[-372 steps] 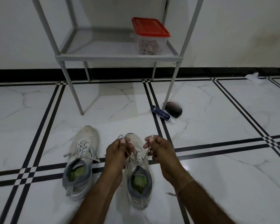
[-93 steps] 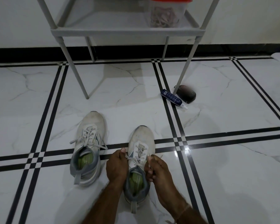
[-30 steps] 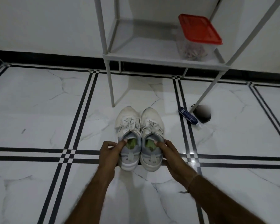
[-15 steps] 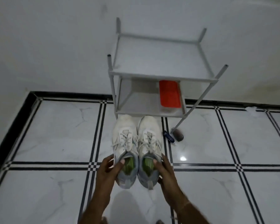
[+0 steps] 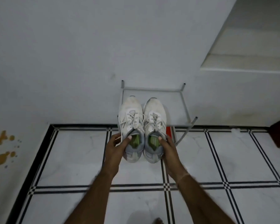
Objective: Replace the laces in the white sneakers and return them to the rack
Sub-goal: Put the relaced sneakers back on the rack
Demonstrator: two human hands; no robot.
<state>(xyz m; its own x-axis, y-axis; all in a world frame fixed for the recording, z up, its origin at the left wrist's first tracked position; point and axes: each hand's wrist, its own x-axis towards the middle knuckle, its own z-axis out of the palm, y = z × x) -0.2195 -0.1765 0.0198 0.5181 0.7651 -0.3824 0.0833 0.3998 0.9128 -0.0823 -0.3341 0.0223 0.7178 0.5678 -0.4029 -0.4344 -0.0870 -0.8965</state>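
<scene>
Left hand (image 5: 116, 147): grasps the left sneaker (image 5: 130, 120); thumb hooked inside the padded grey collar, fingers curled round the outer side.
Right hand (image 5: 168, 147): grasps the right sneaker (image 5: 154, 120) the same way.
Sneakers: white mesh uppers, green insoles, side by side and touching, toes over the rack (image 5: 176, 107) top shelf; contact with it cannot be told.
Laces (image 5: 132, 118): white cord, threaded crosswise.
Rack: thin grey metal tubes, flat pale shelf.
Floor (image 5: 71, 159): glossy white marble, black stripes.

Qty: 2 white sneakers (image 5: 130, 117) (image 5: 154, 118), 2 hands (image 5: 116, 147) (image 5: 169, 149), 1 rack (image 5: 176, 109) & 1 red lid (image 5: 168, 132).
</scene>
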